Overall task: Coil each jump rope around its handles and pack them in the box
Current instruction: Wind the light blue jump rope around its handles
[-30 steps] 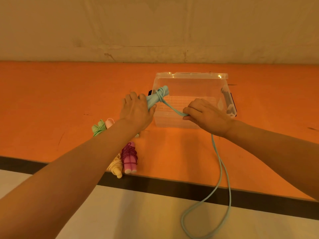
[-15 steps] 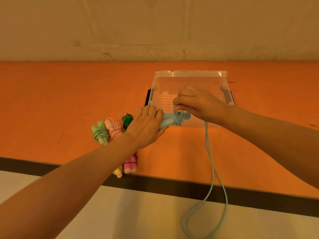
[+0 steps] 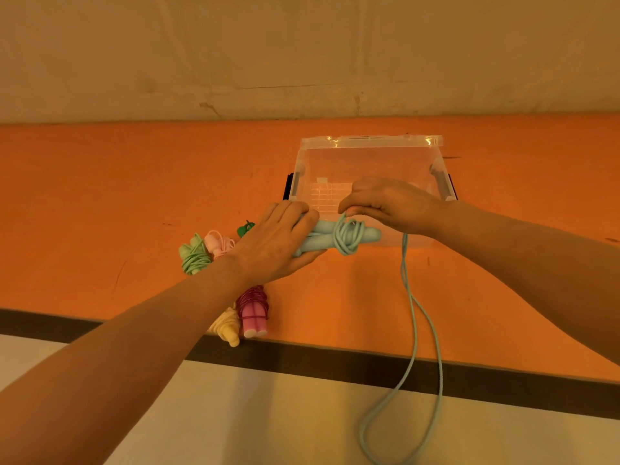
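Observation:
My left hand (image 3: 275, 245) grips the two light blue handles (image 3: 367, 234) of a jump rope, held level in front of the clear plastic box (image 3: 370, 142). A few turns of the blue rope (image 3: 347, 236) wrap the handles' middle. My right hand (image 3: 391, 203) pinches the rope just above the coil. The rest of the blue cord (image 3: 414, 317) hangs from that hand in a long loop over the table's front edge. The box stands open and holds no ropes.
Coiled ropes lie on the orange table (image 3: 100, 203) left of the box: light green (image 3: 194, 254), pale pink (image 3: 219, 244), dark green (image 3: 245, 228), magenta (image 3: 254, 308) and yellow (image 3: 228, 327), the last two at the front edge. A wall rises behind.
The handles came down from the box's left rim to its front and turned level. My right hand swung round them, adding turns of rope, and the hanging loop grew shorter.

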